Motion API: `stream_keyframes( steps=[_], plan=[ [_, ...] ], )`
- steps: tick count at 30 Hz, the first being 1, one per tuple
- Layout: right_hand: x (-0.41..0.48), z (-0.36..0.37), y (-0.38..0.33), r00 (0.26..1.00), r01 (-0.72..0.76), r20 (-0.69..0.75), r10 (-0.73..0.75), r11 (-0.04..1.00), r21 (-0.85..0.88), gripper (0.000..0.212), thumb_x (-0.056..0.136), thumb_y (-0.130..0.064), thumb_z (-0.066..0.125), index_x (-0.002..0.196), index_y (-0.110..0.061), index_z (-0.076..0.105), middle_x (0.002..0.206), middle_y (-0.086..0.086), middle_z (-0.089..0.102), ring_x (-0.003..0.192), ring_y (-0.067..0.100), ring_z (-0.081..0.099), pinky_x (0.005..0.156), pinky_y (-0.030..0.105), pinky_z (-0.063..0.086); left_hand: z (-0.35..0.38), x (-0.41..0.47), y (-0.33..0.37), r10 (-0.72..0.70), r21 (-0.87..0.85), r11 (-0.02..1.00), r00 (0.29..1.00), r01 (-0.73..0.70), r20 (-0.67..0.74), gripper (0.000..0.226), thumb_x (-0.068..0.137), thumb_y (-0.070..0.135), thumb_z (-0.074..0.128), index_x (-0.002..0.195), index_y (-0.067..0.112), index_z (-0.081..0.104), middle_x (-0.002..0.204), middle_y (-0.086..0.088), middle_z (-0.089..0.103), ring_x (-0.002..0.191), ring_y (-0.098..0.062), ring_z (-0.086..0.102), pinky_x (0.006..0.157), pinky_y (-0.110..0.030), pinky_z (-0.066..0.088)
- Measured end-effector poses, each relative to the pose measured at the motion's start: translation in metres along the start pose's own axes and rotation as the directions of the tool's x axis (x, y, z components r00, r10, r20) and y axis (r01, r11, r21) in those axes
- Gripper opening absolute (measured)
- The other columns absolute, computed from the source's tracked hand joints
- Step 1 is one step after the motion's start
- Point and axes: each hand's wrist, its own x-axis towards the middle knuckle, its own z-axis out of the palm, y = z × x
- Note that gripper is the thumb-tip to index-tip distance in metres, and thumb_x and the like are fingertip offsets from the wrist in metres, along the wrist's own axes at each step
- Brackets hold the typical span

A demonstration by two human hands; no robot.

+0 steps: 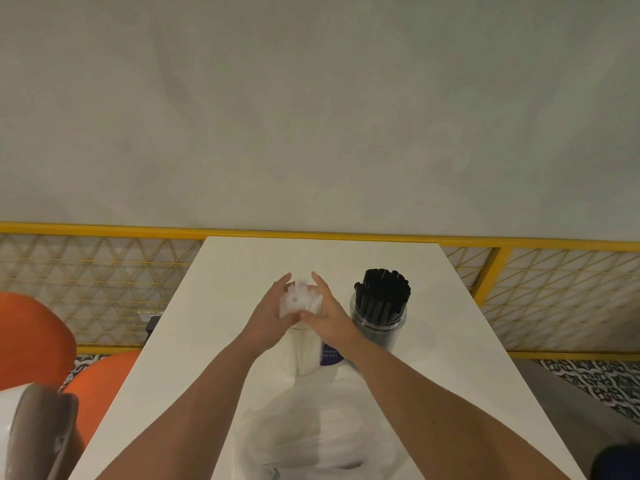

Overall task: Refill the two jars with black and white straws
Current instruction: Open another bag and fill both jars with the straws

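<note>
White straws: we see a bundle of white straws [299,299] standing upright in a clear jar [301,355], the tops rising above its rim, near the middle of the tabletop [450,341].
Left hand: our left hand [273,315] cups the left side of the bundle, palm against the straws and fingertips pointing away from us.
Right hand: our right hand [327,317] cups the right side the same way; the two thumbs meet at the near side, so both hands close round the straw tops.
Black straws: a tight bunch of black straws [382,292] stands in a second clear jar [379,329] just beside the first, on its right, and neither hand touches it.
Purple label: we make out a dark purple label [330,355] low behind the right wrist; we cannot tell what it belongs to, and its print is too small to read.
Plastic bag: a crumpled clear plastic bag [311,434] lies on the tabletop nearer to us, between our forearms.
Surroundings: orange chairs [31,337] sit to the left of the tabletop, a yellow-framed lattice railing [104,271] runs behind it, and patterned floor [595,379] shows at the right.
</note>
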Motion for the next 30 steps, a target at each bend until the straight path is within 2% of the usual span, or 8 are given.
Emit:
stream_keyframes(
  steps=[2,4,6,9,17,21,27,30],
  plan=[
    [-0.001,0.001,0.001,0.999,0.043,-0.022,-0.042,0.999,0.011,0.060,0.091,-0.001,0.052,0.141,-0.023,0.030,0.137,0.006,0.044,0.127,0.021,0.043,0.106,0.028,0.036,0.003,-0.002,0.002,0.025,-0.003,1.000,0.999,-0.025,-0.032,0.070,0.086,0.004,0.063,0.145,0.020,0.028,0.127,-0.003,0.050,0.113,-0.019,0.050,0.085,-0.007,0.042],
    [-0.002,0.000,0.000,0.995,0.084,-0.060,-0.081,0.995,0.047,0.046,0.092,0.002,0.050,0.133,-0.017,0.042,0.132,0.005,0.047,0.123,0.020,0.044,0.107,0.031,0.037,0.003,-0.002,0.005,0.038,-0.021,0.999,0.997,-0.039,-0.074,0.066,0.087,-0.004,0.059,0.143,0.018,0.032,0.118,-0.002,0.052,0.107,-0.020,0.053,0.077,-0.005,0.041],
    [-0.002,-0.003,-0.006,0.991,0.110,-0.083,-0.105,0.992,0.063,0.042,0.092,-0.001,0.051,0.130,-0.017,0.045,0.130,0.002,0.047,0.121,0.017,0.044,0.108,0.032,0.037,-0.002,0.000,0.010,0.054,-0.012,0.998,0.992,-0.056,-0.115,0.063,0.087,-0.005,0.056,0.141,0.019,0.035,0.115,-0.001,0.054,0.109,-0.022,0.054,0.088,-0.018,0.042],
    [-0.001,-0.009,-0.017,0.982,0.168,-0.090,-0.167,0.986,0.009,0.050,0.091,-0.007,0.056,0.135,-0.022,0.039,0.133,0.003,0.041,0.120,0.005,0.038,0.098,0.017,0.033,-0.007,0.001,0.018,0.082,-0.020,0.996,0.989,-0.085,-0.125,0.061,0.089,0.001,0.057,0.142,0.021,0.033,0.123,0.000,0.054,0.118,-0.018,0.049,0.104,-0.034,0.040],
    [-0.009,-0.058,-0.052,0.914,0.251,-0.259,-0.313,0.936,-0.247,0.056,0.084,-0.013,0.066,0.134,-0.019,0.042,0.130,0.001,0.044,0.113,0.001,0.039,0.090,0.014,0.029,0.008,0.001,0.067,0.192,-0.059,0.977,0.964,-0.206,-0.181,0.060,0.088,0.000,0.052,0.142,0.019,0.031,0.141,-0.002,0.040,0.125,-0.007,0.037,0.098,-0.019,0.027],
    [-0.016,-0.099,-0.044,0.921,0.130,-0.315,-0.231,0.942,-0.310,0.061,0.083,-0.020,0.067,0.137,-0.018,0.039,0.137,0.003,0.038,0.126,0.012,0.039,0.094,0.019,0.028,0.040,-0.003,0.087,0.183,-0.125,0.975,0.982,-0.186,-0.036,0.070,0.084,-0.004,0.055,0.145,0.017,0.026,0.144,-0.005,0.037,0.133,-0.013,0.035,0.102,-0.019,0.027],
    [-0.037,-0.132,-0.013,0.955,-0.028,-0.293,0.045,0.998,0.062,0.093,0.078,-0.030,0.074,0.148,-0.028,0.013,0.152,-0.001,0.023,0.139,0.019,0.026,0.107,0.032,0.029,0.082,-0.006,0.094,-0.003,-0.054,0.998,0.985,0.012,0.172,0.099,0.081,0.004,0.066,0.150,0.016,-0.004,0.156,-0.007,0.014,0.142,-0.020,0.023,0.109,-0.030,0.029],
    [-0.047,-0.136,0.008,0.974,-0.092,-0.192,0.117,0.986,0.136,0.106,0.078,-0.021,0.074,0.149,-0.030,-0.004,0.156,-0.005,0.016,0.144,0.018,0.018,0.110,0.034,0.025,0.091,-0.004,0.087,-0.112,-0.036,0.992,0.971,0.122,0.209,0.116,0.078,0.010,0.074,0.147,0.013,-0.019,0.154,-0.008,0.021,0.139,-0.023,0.029,0.107,-0.030,0.030]
  ],
)
